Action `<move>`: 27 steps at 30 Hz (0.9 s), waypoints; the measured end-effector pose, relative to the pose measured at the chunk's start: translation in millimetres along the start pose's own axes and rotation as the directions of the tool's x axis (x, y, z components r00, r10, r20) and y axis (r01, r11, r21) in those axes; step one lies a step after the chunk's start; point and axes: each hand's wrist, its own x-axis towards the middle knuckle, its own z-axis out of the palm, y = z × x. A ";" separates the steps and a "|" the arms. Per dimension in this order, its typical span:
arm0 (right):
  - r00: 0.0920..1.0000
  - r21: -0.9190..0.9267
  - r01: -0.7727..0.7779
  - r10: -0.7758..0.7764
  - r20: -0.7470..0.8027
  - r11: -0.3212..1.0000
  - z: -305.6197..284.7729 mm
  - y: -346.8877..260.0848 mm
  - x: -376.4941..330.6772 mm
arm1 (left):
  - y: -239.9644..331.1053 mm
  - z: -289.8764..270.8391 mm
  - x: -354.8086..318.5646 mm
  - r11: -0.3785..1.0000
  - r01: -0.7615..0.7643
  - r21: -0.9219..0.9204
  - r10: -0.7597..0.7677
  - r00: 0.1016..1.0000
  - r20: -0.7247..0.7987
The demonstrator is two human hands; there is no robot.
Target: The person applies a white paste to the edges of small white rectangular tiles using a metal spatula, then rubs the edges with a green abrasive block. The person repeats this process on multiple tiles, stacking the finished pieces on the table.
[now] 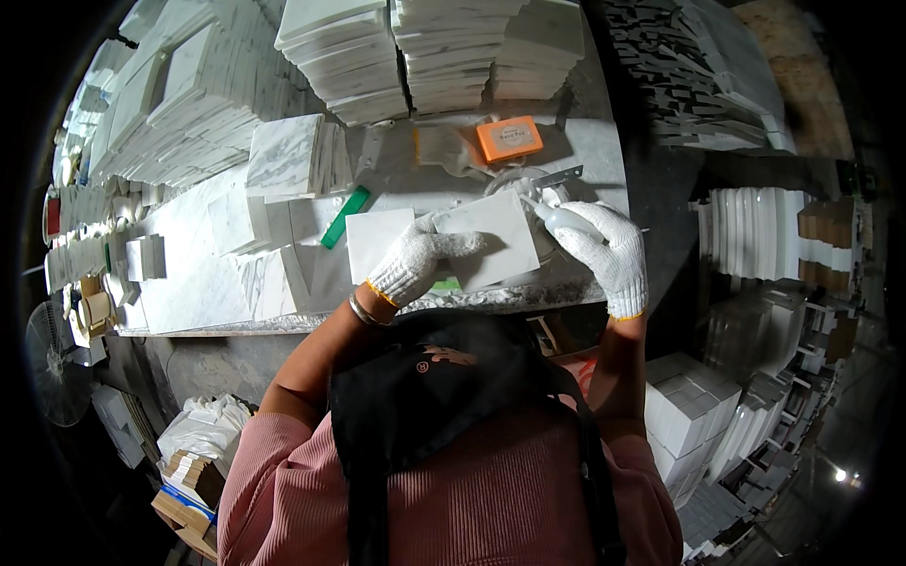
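White tile (495,231), on the near side of the orange block (510,139), is clamped by fingers of the left hand (415,257), probably to steady its corner for the pale tool (570,222) the right hand (612,247) grips.

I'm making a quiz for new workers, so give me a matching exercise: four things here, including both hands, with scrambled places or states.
Column one:
1. Orange box
2. Green bar
3. Left hand
4. Right hand

Column two:
A. Gripping a whitish object with a tapered tip
B. Ahead of the gap between the two hands
C. Thumb lying across a pale tile
D. Left of the left hand, on the table

Pairs: 1-B, 2-D, 3-C, 4-A.
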 end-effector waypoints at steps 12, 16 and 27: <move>0.999 0.051 -0.042 0.043 -0.012 0.998 1.0 -3.3 0.7 | -0.3 6.0 0.5 0.995 0.004 -0.100 -0.008 0.999 -0.043; 0.991 0.151 -0.108 0.118 -0.056 0.983 -0.2 -6.6 -2.2 | 2.4 4.7 -1.0 0.998 -0.021 -0.066 0.020 1.000 -0.016; 0.871 0.450 -0.103 0.299 -0.389 0.887 -9.1 111.8 1.9 | -13.8 -1.3 6.5 0.964 0.076 -0.256 -0.097 0.993 -0.067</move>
